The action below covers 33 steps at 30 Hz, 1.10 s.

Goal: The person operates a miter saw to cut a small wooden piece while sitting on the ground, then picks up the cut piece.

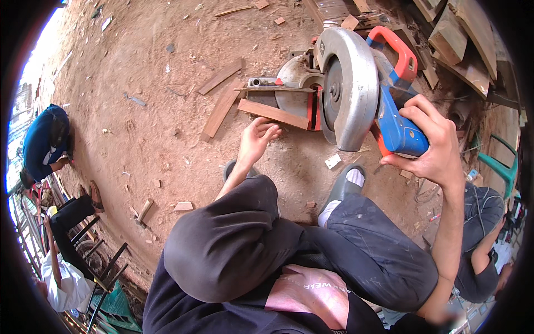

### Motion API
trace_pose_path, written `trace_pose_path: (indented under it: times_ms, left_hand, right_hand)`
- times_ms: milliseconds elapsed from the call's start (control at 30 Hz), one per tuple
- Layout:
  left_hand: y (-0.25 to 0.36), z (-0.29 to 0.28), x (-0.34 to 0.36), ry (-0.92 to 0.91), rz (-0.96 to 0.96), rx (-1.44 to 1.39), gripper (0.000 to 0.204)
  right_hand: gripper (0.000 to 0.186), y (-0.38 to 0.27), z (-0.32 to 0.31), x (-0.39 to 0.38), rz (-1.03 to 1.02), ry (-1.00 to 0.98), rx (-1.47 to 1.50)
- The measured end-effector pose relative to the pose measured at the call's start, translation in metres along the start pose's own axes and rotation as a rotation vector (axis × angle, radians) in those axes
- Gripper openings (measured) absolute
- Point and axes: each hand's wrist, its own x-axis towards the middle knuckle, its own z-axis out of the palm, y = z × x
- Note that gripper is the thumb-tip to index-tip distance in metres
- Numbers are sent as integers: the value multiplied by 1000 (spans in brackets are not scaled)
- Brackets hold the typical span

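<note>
A miter saw [356, 83] with a grey metal blade guard, a blue motor body and a red carrying handle stands on the dirt in front of me. My right hand [431, 139] is wrapped round its blue and red grip, and the head looks raised above the base. A short wooden strip [275, 114] lies across the saw's base against the fence, its right end near the red insert. At the strip's near edge is my left hand [260, 139], fingers loosely bent and apart; whether they touch the wood is unclear.
Two cut wooden strips [222, 106] lie left of the saw. Timber planks [456, 44] are stacked at the far right. A hammer [146, 211] and scraps lie on the ground. Other people [47, 142] sit at the left and right; a green chair [503, 167] stands right.
</note>
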Motion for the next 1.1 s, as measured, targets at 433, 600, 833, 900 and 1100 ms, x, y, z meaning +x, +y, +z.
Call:
trace_pose_path:
  times_ms: [433, 600, 833, 900, 1100]
  left_hand:
    - [34, -14, 12, 110, 850, 1322, 38]
    - [41, -16, -6, -48, 726, 1205, 25]
    - [31, -26, -12, 44, 442, 990, 26]
    - [26, -25, -10, 50, 424, 943, 27]
    - [25, -24, -11, 6, 441, 852, 29]
  right_hand:
    - [74, 0, -1, -1, -11, 23, 1]
    - [73, 0, -1, 0, -5, 10, 3]
    - [72, -1, -2, -1, -8, 21, 15]
    - [71, -1, -2, 0, -11, 22, 24]
    - [70, -1, 0, 1, -10, 23, 25]
